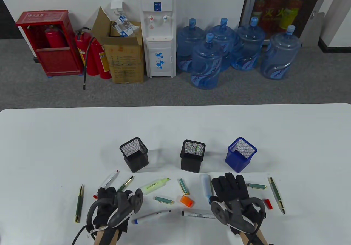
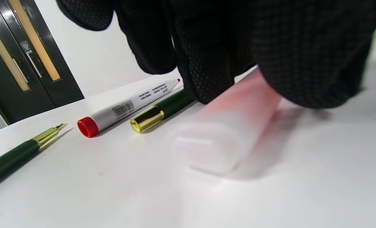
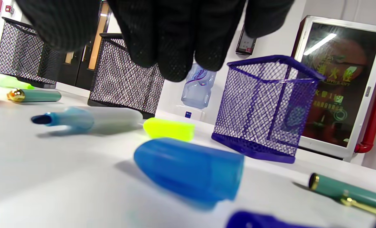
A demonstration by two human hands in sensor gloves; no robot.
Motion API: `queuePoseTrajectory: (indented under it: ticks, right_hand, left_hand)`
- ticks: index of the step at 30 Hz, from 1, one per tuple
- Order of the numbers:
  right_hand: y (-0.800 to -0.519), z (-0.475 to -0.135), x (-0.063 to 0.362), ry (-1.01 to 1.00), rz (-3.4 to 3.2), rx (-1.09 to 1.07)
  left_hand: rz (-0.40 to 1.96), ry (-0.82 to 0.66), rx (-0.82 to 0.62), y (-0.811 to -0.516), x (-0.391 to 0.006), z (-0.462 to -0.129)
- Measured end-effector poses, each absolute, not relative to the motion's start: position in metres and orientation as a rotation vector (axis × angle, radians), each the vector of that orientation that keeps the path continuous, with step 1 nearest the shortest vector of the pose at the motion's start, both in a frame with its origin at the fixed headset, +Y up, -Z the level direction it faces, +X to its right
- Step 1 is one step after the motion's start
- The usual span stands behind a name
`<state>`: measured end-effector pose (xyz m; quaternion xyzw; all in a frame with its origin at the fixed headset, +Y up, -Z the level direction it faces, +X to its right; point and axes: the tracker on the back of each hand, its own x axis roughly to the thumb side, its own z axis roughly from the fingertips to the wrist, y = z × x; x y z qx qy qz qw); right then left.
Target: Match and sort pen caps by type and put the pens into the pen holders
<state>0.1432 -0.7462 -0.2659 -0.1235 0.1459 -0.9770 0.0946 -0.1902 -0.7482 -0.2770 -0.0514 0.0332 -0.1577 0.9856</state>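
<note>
While both hands lay low over the white bench (image 1: 54, 135), the left hand (image 1: 109, 201) had its fingers (image 2: 207, 63) curled down onto a translucent pinkish cap (image 2: 226, 133), touching its top; whether they actually gripped it, cannot tell; the right hand (image 1: 231, 191) hovered with fingers (image 3: 175, 47) relaxed and fairly straight, holding nothing; a blue cap (image 3: 191, 171) lay on the bench just below those fingertips, a yellow-green cap (image 3: 169, 129) beyond it, a blue-tipped highlighter (image 1: 206, 186) just left of the hand; beside the left hand lay a red-ended white marker (image 2: 127, 106) and a green fountain pen (image 2: 162, 112), another green fountain pen (image 1: 79, 204) further left; between the hands: a yellow highlighter (image 1: 155, 186), two teal pen caps (image 1: 183, 186) (image 1: 164, 200), an orange cap (image 1: 187, 201), a blue-ended pen (image 1: 150, 217), a black-tipped white marker (image 1: 198, 215); right of the right hand: a teal cap (image 1: 256, 186), a small red cap (image 1: 268, 203), a third green fountain pen (image 1: 277, 195); behind all this stood three mesh holders, well apart in a row: left black holder (image 1: 134, 154), middle black holder (image 1: 192, 156) with something green inside, blue holder (image 1: 240, 154).
</note>
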Motion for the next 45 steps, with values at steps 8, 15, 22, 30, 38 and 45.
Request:
queuePoseTrajectory:
  ticks: [8, 15, 22, 30, 38, 45]
  right_hand:
    - [-0.742, -0.265, 0.14, 0.495, -2.914, -0.389]
    - [-0.725, -0.257, 0.111, 0.598, -2.911, -0.512]
    - [-0.727, -0.271, 0.057, 0.223, -2.935, -0.479]
    - [-0.735, -0.284, 0.035, 0.093, -2.886, -0.34]
    - [-0.745, -0.285, 0.025, 0.086, -2.864, -0.314]
    - [-0.753, -0.287, 0.025, 0.061, -2.858, -0.326]
  left_hand:
    - [-0.311, 0.062, -0.136, -0.75, -0.187, -0.277]
    - [-0.195, 0.023, -0.047, -0.72, -0.186, -0.267]
    - [-0.189, -0.064, 0.077, -0.717, -0.173, -0.262]
    - [-0.182, -0.089, 0.072, -0.719, -0.171, -0.26]
    - [-0.172, -0.099, 0.055, -0.722, -0.169, -0.26]
    - [-0.172, -0.101, 0.048, -0.722, -0.168, -0.26]
